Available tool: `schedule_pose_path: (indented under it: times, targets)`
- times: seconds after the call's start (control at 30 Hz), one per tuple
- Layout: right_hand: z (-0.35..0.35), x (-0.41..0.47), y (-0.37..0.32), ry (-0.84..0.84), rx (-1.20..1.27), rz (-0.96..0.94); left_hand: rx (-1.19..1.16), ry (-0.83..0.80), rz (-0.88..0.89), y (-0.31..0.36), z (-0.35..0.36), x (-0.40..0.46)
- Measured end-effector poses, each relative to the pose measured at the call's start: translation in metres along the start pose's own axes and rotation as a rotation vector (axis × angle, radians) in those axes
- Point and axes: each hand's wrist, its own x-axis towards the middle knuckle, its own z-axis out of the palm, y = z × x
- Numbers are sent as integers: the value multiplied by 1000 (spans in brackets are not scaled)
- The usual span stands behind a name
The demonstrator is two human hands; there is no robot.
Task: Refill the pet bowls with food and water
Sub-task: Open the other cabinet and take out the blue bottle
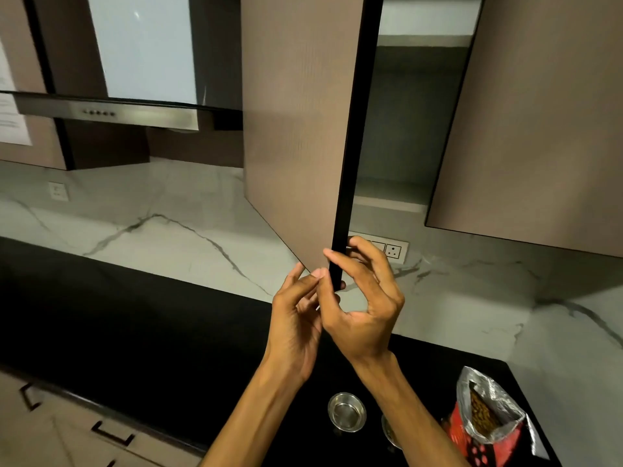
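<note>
No text can be read. A paper sheet (10, 106) on the far-left cabinet carries printed lines, too blurred to make out. The red food bag (485, 429) shows only a dotted pattern, no legible brand. The hood buttons (99, 113) bear no visible marks.

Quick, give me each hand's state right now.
Left hand: fingertips pinched on the cabinet door at its bottom corner.
Right hand: fingers curled around the door's black edge, gripping it.
</note>
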Motion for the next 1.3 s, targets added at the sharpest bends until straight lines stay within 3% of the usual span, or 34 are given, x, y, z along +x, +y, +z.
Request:
schedule_pose_path:
  times: [0.6,1.3]
  targets:
    - [50,-11,-45,-183,267,-59,-104,59,215,49,-28,-39]
    - [149,-37,-112,-280,415,-33,-91,310,470,120,-76,-56]
